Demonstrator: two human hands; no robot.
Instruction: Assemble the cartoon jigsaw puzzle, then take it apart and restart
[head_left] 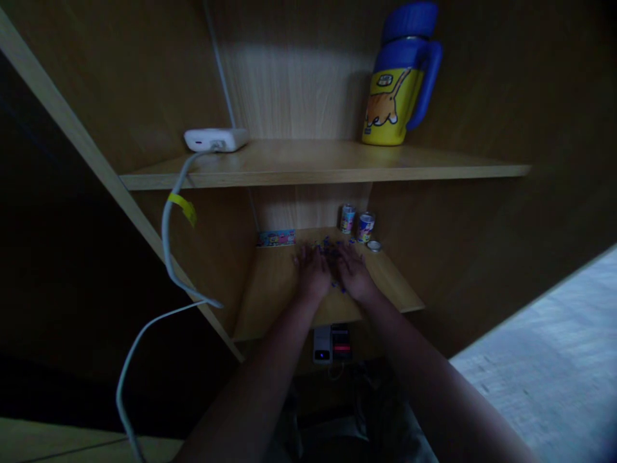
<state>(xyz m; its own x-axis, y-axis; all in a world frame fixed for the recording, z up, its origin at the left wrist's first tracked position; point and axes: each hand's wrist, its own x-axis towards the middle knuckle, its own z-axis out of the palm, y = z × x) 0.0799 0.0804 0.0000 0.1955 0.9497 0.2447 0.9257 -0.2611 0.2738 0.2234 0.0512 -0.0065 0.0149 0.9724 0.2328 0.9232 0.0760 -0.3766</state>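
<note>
Wooden cabinet (463, 238) fills most of the view, dim light, pale floor (554, 360) off to the R. Upper shelf (308, 158) runs across it; lower shelf (270, 283) sits below, and that's where the action is. Both bare forearms reach in from the bottom edge.

Up top, R side: blue-and-yellow lidded jug (398, 83) w/ handle and cat print, standing upright. Grey cable (166, 238) loops down the L side, plugged into a white charger (212, 139) at the L end of the upper shelf.

Now the hands: left hand (313, 273), palm down, fingers spread wide nr the shelf's middle; right hand (354, 270) just beside it, also palm down, fingers stretched out & a bit apart. Can't tell if anything's under the fingertips.

Below the lower shelf, btwn the forearms: white device (322, 345) w/ blue light, dark device (342, 344) w/ red strip alongside.

Back L, colourful printed strip (276, 238). Back R, two small printed cans, pale-blue can (348, 218) and dark-blue can (365, 227), upright, w/ round lid (374, 245) flat in front. Yellow cable tag (183, 207) too.

Smallest: blue bits (330, 249), scattered btwn & ahead of both hands, a couple nearer the front edge.
</note>
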